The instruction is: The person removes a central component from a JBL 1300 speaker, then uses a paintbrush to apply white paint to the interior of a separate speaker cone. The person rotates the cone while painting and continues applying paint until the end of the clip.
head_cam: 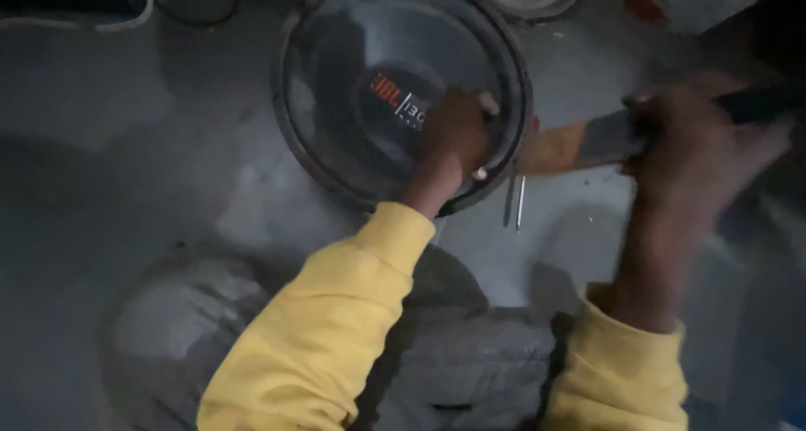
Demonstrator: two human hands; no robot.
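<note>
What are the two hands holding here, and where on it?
The right hand grips a flat-bladed tool by its dark handle end, blurred. The left hand holds nothing; it presses on the round speaker cone.

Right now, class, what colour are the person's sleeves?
Yellow sleeves, clearest in the head view.

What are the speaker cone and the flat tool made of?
Speaker cone: dark and glossy, probably coated paper or plastic, judging by its sheen. Flat tool in the right hand: dull grey blade, likely metal, with an orange-brown tip, maybe rust or glue; motion blur leaves it open.
</note>
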